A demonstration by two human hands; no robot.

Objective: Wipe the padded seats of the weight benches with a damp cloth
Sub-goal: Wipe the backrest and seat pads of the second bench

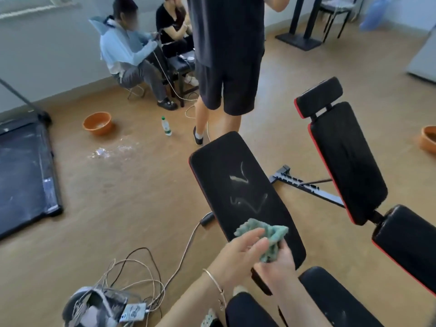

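Note:
A black padded bench pad (226, 171) with red edging stretches away from me, with pale smear marks near its middle. Over its near end I hold a crumpled teal cloth (273, 239). My right hand (282, 261) grips the cloth from below. My left hand (238, 250), with a bangle at the wrist, lies against the cloth with fingers spread. A second black bench (346, 159) with a headrest stands to the right, its seat pad (405, 244) nearer me.
A person in dark shorts (224, 74) stands just beyond the bench's far end. Two people sit at the back left. Orange basins (97, 123) (428, 140), a bottle (166, 126), a wet patch, a treadmill (21, 171) and tangled cables (132, 267) are on the floor.

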